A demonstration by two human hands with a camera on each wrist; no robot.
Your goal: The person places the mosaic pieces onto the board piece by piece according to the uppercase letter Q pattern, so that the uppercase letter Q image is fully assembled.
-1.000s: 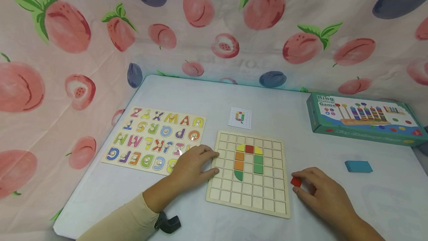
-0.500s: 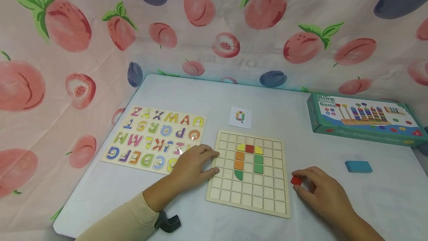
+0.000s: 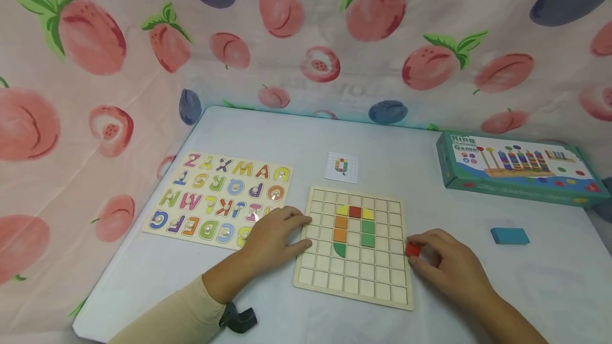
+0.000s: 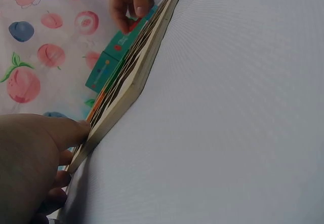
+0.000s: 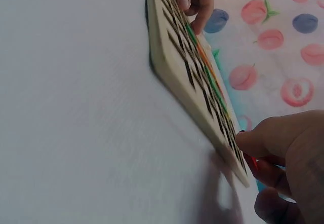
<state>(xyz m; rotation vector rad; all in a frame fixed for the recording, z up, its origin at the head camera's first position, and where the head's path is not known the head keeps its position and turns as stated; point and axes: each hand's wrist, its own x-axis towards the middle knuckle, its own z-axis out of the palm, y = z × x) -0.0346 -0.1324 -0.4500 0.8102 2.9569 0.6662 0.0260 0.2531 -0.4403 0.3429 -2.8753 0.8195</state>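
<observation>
In the head view a wooden grid board lies on the table, with yellow, red, orange and green tiles set in some of its cells. My left hand rests at the board's left side, its thumb and forefinger touching the edge. Between the thumb and fingers of my right hand is a small red tile, pinched at the board's right edge. The left wrist view shows my left thumb against the board's edge. From the right wrist, only a sliver of the red tile shows between the fingers.
A small pattern card lies behind the board. To the left is an alphabet puzzle with knobbed letters, partly under my left forearm. A blue block and a green game box are on the right. Patterned cloth hangs behind the table.
My right hand has moved left and slightly away from me with the red tile, from beside the board to its right edge. The left hand has stayed at the board's left edge.
</observation>
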